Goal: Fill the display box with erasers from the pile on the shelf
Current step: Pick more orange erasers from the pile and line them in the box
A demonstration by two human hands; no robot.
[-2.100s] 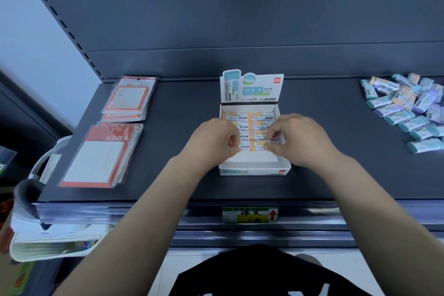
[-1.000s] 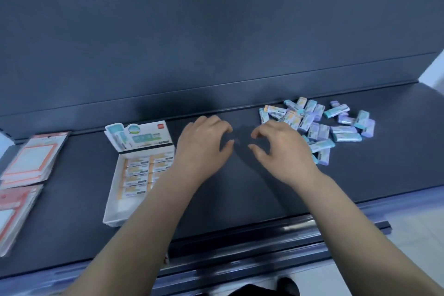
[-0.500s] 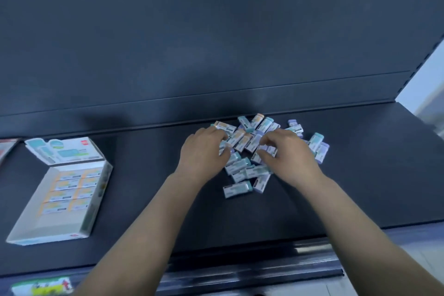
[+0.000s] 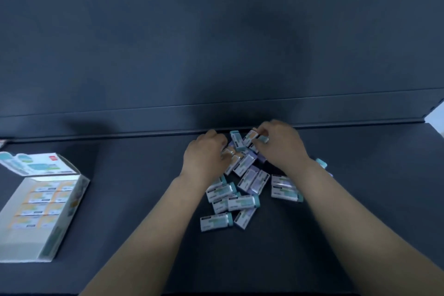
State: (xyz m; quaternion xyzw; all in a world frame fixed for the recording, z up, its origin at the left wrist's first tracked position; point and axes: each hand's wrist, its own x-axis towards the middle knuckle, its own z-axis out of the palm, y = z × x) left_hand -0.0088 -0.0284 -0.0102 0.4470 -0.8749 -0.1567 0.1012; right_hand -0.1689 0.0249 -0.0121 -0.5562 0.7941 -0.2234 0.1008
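Observation:
A pile of wrapped erasers (image 4: 242,190), teal, purple and orange, lies on the dark shelf (image 4: 132,199). My left hand (image 4: 206,156) rests on the pile's far left part, fingers curled around an orange eraser (image 4: 231,153). My right hand (image 4: 281,144) is at the pile's far end, fingertips pinching another orange eraser (image 4: 251,138). The white display box (image 4: 60,230) sits at the left edge with its printed lid (image 4: 38,163) flipped up; rows of orange erasers fill its far part and the near strip is bare.
The shelf's dark back panel (image 4: 216,55) rises right behind the pile. The shelf's right end (image 4: 432,132) is near the upper right. The front edge runs along the bottom, below my forearms.
My hands left the display box, swung right to the pile and closed on orange erasers at its far end. The view panned right, so the box now sits at the left edge.

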